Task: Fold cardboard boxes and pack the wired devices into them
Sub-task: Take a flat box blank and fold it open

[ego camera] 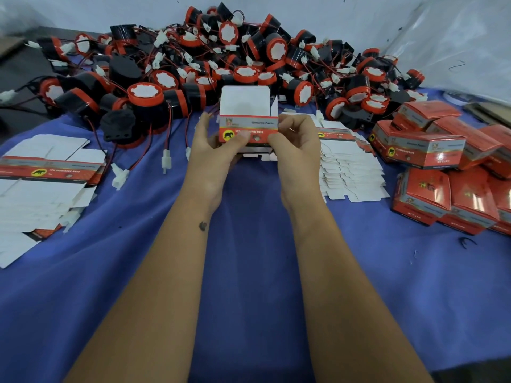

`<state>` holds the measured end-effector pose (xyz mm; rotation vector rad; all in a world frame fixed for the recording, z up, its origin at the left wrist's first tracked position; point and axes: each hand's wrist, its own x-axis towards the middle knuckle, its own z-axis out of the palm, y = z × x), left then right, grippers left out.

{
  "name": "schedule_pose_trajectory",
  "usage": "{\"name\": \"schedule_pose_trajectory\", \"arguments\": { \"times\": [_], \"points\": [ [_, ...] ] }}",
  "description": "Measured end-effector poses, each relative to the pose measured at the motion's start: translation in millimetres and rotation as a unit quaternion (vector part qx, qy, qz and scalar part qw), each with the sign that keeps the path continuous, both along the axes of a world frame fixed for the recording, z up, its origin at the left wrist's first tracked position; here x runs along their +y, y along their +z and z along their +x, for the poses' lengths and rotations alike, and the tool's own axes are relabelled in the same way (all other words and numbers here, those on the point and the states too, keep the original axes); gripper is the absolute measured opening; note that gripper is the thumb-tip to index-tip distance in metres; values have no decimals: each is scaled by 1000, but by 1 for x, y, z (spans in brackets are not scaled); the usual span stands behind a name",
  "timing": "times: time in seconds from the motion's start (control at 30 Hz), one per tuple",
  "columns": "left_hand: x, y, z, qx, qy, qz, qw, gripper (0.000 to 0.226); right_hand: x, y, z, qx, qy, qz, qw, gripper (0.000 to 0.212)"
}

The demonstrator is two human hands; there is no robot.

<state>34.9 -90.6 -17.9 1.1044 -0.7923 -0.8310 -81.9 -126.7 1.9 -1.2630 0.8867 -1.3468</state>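
Both my hands hold a small red-and-white cardboard box (248,123) above the blue cloth, its white top flap standing upright. My left hand (214,146) grips the box's left side with thumb on the front. My right hand (296,139) pinches its right side. Behind the box lies a big heap of black-and-red wired devices (210,67) with white connectors. Whether anything is inside the box is hidden.
Flat unfolded boxes lie stacked at the left (47,178) and just right of my hands (351,172). Several closed red boxes (448,167) are piled at the right. Loose red-black wires with white plugs (166,158) trail onto the blue cloth (249,272).
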Motion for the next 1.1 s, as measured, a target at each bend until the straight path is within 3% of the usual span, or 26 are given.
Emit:
{"name": "schedule_pose_trajectory", "arguments": {
  "times": [0.07,0.17,0.37,0.53,0.7,0.93,1.1],
  "points": [
    [0,1,2,-3,-11,-17,1000,84,-1,-1,0,-2,9,4,1000,35],
    [2,2,-2,-103,-22,-26,994,73,-3,-1,0,-4,25,-8,1000,51],
    [4,1,-9,-132,35,-39,990,71,1,1,-1,-55,68,-37,995,43],
    [5,5,-17,-113,30,-64,991,64,5,-7,11,-42,5,51,998,37],
    [7,8,-21,-158,47,-69,984,65,1,-2,8,-66,-33,89,993,13],
    [9,7,-24,-217,19,-75,973,61,-2,-1,3,-22,-110,80,990,35],
    [7,3,-23,-231,6,-66,971,66,-2,-1,3,35,-125,71,989,33]
  ]
}}
